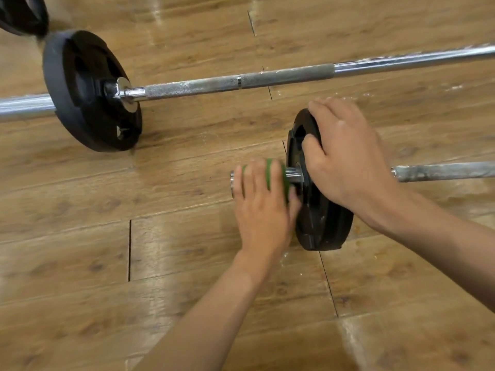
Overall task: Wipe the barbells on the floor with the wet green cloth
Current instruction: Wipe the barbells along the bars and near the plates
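Note:
Two barbells lie on the wooden floor. The near barbell has a black plate standing on edge and a dusty shaft running right. My right hand grips the top of that plate, thumb in a cut-out. My left hand wraps the green cloth around the short chrome sleeve end left of the plate. The far barbell crosses the whole view, its knurled part streaked with white dust, with a black plate at the left.
Another black plate shows at the top left corner. White dust specks lie on the floor around the near plate. Open plank floor stretches toward me and to the left.

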The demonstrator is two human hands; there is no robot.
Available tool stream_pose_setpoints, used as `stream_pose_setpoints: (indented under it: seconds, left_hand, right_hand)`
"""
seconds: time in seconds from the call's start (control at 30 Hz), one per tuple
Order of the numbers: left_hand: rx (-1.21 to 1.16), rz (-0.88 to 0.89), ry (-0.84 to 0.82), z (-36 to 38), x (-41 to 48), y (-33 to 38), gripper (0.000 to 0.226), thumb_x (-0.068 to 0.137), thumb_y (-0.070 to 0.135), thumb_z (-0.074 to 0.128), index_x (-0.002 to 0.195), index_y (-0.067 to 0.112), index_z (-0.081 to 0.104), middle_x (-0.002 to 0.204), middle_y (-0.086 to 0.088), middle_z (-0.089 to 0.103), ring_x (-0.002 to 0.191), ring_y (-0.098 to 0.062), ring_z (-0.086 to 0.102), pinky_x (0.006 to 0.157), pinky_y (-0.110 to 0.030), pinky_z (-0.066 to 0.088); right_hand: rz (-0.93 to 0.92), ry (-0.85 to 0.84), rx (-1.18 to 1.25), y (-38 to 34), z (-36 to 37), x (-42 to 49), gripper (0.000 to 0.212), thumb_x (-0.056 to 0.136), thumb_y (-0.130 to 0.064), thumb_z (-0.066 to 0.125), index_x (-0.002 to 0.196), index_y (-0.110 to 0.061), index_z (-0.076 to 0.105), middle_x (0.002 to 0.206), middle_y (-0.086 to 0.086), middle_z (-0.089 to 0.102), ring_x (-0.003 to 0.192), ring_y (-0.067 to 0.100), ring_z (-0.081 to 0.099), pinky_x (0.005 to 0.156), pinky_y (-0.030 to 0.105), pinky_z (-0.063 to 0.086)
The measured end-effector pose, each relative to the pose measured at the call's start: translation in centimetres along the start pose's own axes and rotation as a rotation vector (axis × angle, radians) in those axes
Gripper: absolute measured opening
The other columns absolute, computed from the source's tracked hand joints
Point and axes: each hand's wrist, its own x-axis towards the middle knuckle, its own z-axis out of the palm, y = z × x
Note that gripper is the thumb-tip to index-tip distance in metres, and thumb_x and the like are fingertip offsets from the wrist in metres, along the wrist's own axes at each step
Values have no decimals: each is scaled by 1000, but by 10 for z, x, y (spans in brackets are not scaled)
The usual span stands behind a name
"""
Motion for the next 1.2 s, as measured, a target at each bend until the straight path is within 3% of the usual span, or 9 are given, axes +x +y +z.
stream_pose_setpoints:
  seconds: [0.1,0.23,0.33,0.43,0.6,0.7,0.87,1.03,1.2]
  left_hand:
    - [-63,151,-60,2,-6,6,57,93,26,51,145,5,43,144,-22,54,139,-39,46,124,-53,27]
    - [-42,214,-139,-18,10,-19,47,93,27,50,135,6,58,126,-14,62,114,-33,57,105,-45,41]
    - [3,34,-124,-31,29,-31,20,92,27,50,100,13,62,88,-2,57,79,-22,52,69,-33,33]
    - [-30,-312,-230,-34,39,-32,21,96,30,43,83,15,50,76,3,51,66,-19,44,55,-32,22]
    - [19,-82,-79,-19,-5,3,28,98,28,43,109,13,63,111,-10,64,103,-28,56,98,-46,44]
    - [55,158,-2,-1,-49,1,50,103,17,44,152,11,40,150,-16,45,144,-35,42,127,-51,23]
    - [119,289,51,-8,-36,-34,48,109,42,49,148,13,48,139,-14,57,133,-31,51,123,-46,30]
    - [-15,-134,37,-22,-18,-66,46,104,43,43,122,6,63,108,-15,62,103,-37,56,106,-58,43]
    - [52,-16,-6,-20,-14,-27,36,102,33,49,121,7,63,122,-15,62,117,-34,54,117,-49,34]
  right_hand:
    - [-5,18,26,0,0,-7,58,90,-27,40,141,-2,54,146,12,54,138,30,44,109,42,40]
    - [-18,24,53,3,1,-13,59,92,-27,41,145,-2,52,148,12,52,140,29,42,106,48,44]
    - [-30,36,55,3,1,-18,59,94,-26,42,146,-1,50,149,14,51,142,29,40,106,48,44]
    - [-47,62,55,3,2,-26,59,94,-24,44,147,0,50,149,14,51,143,28,39,109,43,41]
    - [-105,130,28,2,7,-53,60,95,-24,42,148,5,48,148,20,50,143,35,41,120,41,33]
    - [-161,148,6,4,6,-68,61,96,-24,42,148,7,46,149,23,48,143,38,40,121,45,32]
    - [-185,124,-60,9,6,-72,62,98,-27,41,151,4,43,152,21,46,145,38,39,114,59,36]
    - [-126,115,-11,5,7,-56,63,96,-29,39,150,2,46,153,18,48,146,34,39,118,56,35]
    - [-115,136,-2,3,8,-53,61,96,-27,40,149,2,48,152,18,49,145,34,40,120,52,34]
